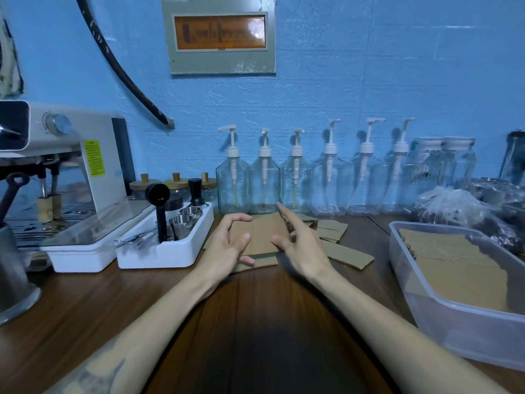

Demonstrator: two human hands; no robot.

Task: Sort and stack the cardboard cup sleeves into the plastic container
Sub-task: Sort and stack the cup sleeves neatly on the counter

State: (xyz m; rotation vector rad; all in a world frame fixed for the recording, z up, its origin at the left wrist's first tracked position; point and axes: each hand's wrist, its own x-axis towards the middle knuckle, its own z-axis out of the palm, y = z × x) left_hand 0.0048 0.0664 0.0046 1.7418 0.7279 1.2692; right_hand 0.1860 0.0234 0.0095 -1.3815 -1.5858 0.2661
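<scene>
A flat brown cardboard sleeve (262,233) is held just above the wooden table at the centre. My left hand (227,245) grips its left edge, fingers curled over the top and thumb on its face. My right hand (301,245) has straight, spread fingers, with the thumb touching the sleeve's right side. More loose sleeves (350,255) lie under and to the right of the hands. The clear plastic container (468,334) stands at the right and holds a leaning stack of sleeves (460,265).
A row of clear pump bottles (264,180) lines the blue wall behind the sleeves. A white tray (170,251) with metal cups and tools sits to the left, beside an espresso machine (56,166). Crumpled plastic bags (451,206) lie behind the container.
</scene>
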